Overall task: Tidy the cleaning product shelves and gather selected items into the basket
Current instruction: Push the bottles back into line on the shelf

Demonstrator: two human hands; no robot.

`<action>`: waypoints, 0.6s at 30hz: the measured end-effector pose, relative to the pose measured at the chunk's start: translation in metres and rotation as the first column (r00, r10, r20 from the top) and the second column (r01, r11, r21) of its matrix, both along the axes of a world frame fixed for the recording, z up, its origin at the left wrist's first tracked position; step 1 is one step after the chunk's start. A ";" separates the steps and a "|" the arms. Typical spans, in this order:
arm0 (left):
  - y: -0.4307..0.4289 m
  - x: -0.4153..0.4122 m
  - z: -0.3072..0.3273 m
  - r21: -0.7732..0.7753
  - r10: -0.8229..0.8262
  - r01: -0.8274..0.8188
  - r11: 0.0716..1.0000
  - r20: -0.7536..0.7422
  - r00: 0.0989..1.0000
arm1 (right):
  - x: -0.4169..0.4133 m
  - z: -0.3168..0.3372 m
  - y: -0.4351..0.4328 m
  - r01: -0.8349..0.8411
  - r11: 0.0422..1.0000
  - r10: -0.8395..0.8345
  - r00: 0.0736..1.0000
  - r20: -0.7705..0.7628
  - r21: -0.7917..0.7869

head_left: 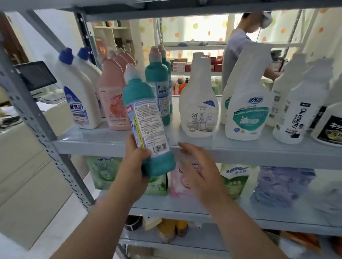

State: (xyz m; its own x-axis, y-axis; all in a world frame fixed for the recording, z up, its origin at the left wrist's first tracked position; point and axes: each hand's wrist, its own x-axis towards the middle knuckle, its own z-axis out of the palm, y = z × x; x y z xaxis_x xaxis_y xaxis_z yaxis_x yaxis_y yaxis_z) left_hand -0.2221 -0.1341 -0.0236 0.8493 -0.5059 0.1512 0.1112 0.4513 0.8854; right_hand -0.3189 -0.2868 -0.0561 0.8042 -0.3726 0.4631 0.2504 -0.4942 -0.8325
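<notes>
- The teal plastic bottle with a pale cap [144, 114] is held tilted in front of the grey metal shelf [264, 153], clasped low on its body by the left grip [135, 159].
- The right grip [198, 167] is kept open, fingers relaxed, near the bottle's base.
- The bottle is judged stiff, smooth and, if full, fairly heavy; a low hold around the body is favoured.
- Little free room is left among the white plastic bottles [199, 101] on the shelf.

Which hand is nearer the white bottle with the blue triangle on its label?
Right. The right hand is open just below the white bottle, at the shelf edge; the left hand is off to its lower left, gripping a teal bottle.
</notes>
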 end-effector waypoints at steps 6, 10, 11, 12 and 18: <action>0.027 -0.046 -0.038 -0.127 -0.244 0.215 0.968 -0.299 0.922 | 0.000 -0.006 0.042 -0.337 0.816 0.381 0.925 0.002 0.470; 0.053 -0.050 -0.058 -0.186 -0.397 0.354 0.916 -0.317 0.861 | -0.003 -0.018 0.073 -0.310 0.789 0.361 0.932 0.007 0.531; 0.061 -0.049 -0.061 -0.185 -0.422 0.382 0.905 -0.296 0.857 | -0.003 -0.022 0.081 -0.306 0.789 0.357 0.934 0.007 0.533; 0.068 -0.048 -0.064 -0.185 -0.424 0.384 0.905 -0.296 0.856 | -0.003 -0.027 0.089 -0.308 0.789 0.359 0.933 0.008 0.532; 0.103 -0.048 -0.076 0.239 -0.089 0.085 0.967 0.005 0.996 | 0.000 -0.038 0.134 -0.197 0.816 0.260 0.965 -0.040 0.543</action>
State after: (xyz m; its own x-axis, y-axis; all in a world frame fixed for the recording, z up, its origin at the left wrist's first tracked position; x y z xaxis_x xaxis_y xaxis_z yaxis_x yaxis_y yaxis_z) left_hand -0.2705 -0.0312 -0.0997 0.7988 -0.6008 0.0301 0.1260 0.2161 0.9682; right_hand -0.3188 -0.1531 -0.0941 0.9297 -0.3345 0.1539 0.1946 0.0917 -0.9766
